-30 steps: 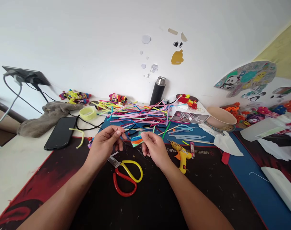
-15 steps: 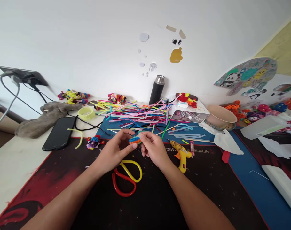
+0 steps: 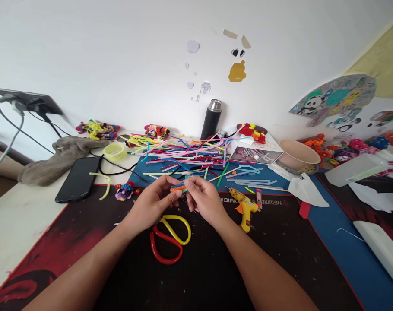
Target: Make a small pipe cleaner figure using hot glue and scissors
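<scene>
Multicolor bundle (image 3: 178, 188) held btwn L hand (image 3: 153, 199) & R hand (image 3: 204, 199), fingers of both pinching it. Colors already side by side; prob. part-done, can't tell if fixed. Scissors (image 3: 181, 244) at 6 o'clock, glue gun (image 3: 245, 209) approx. 4, loose pipe cleaners (image 3: 186, 153) at 12.

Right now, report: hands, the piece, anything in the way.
Left hand and right hand both pinching the blue-and-orange piece. Piece partly hidden by fingers. Scissors nearest obstacle, blades mostly covered by left hand.
</scene>
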A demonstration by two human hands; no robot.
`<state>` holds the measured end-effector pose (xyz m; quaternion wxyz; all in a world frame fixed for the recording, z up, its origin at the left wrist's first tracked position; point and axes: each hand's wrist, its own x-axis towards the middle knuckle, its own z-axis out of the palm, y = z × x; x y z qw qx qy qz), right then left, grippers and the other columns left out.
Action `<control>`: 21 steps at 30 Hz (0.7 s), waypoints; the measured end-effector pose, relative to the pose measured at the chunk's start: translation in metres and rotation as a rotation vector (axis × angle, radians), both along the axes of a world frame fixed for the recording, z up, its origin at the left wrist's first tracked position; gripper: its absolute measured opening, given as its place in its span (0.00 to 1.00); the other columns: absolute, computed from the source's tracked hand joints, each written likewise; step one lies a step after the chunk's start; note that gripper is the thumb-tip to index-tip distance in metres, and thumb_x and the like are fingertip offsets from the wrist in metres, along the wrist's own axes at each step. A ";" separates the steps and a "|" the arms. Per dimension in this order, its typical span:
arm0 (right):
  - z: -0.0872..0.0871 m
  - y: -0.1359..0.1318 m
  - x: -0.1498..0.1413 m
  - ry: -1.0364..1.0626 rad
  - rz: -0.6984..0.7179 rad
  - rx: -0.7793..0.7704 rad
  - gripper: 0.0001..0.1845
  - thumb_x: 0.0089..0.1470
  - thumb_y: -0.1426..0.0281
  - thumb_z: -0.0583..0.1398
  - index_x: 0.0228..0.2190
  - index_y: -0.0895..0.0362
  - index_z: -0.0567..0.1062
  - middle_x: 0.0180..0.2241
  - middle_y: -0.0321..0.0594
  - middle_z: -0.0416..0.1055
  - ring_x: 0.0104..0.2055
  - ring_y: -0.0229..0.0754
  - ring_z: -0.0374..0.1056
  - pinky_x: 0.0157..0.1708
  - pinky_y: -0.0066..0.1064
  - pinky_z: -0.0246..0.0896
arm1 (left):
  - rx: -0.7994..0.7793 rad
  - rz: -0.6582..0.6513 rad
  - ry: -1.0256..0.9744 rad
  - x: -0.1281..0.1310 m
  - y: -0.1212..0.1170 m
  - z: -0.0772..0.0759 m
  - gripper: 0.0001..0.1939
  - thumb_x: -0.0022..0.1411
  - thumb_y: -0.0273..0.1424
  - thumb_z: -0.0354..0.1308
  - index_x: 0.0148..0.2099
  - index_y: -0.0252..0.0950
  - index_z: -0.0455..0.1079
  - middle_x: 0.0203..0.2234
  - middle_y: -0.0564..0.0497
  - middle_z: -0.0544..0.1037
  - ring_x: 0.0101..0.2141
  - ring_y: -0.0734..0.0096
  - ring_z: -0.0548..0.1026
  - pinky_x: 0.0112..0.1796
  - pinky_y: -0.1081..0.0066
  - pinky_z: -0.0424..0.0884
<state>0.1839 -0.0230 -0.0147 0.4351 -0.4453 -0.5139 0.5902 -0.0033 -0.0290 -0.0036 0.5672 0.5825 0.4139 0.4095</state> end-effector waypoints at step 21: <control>0.001 0.000 0.000 0.047 -0.076 -0.025 0.29 0.55 0.40 0.70 0.30 0.54 0.74 0.13 0.23 0.57 0.13 0.33 0.56 0.16 0.27 0.45 | 0.073 0.086 -0.039 0.001 -0.002 -0.005 0.19 0.64 0.46 0.73 0.42 0.38 0.73 0.33 0.53 0.78 0.29 0.70 0.77 0.31 0.69 0.75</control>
